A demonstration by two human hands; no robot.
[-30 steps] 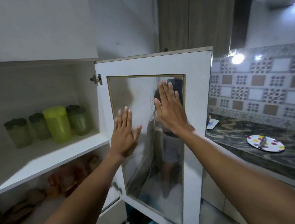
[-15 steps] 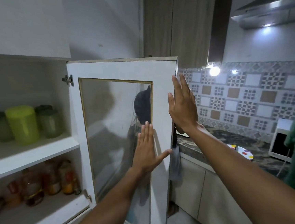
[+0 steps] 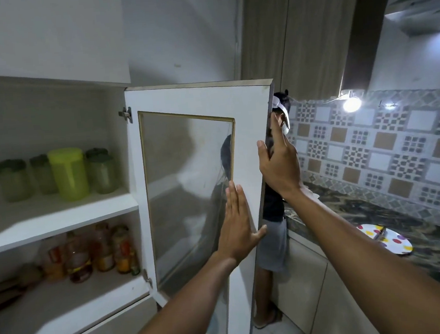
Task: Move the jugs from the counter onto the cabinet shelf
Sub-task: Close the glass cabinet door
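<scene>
- The jugs are on the upper cabinet shelf: a bright lime-green jug at the front, with four paler, dark-lidded jugs ranged beside and behind it. All stand upright, long axes vertical, lids up.
- No jug shows on the table at the right; only a spotted plate lies on the part in view. Judging by that, the moving looks done and the door is being dealt with.
- The left hand lies flat and open against the inner face of the cabinet door, fingers straight up across the frame beside the glass pane, holding nothing.
- The right hand wraps the door's free edge, thumb on the near face and fingers behind, closed on the door.
- The jugs look like thin plastic, so probably light and stiff, with smooth walls that could slip. A hand round the body below the lid seems the safest hold. No handle is visible from here.
- The door's glass is the fragile part. It swings on hinges at its left.
- The lower shelf carries bottles.
- Another person stands behind the door, at the table.
</scene>
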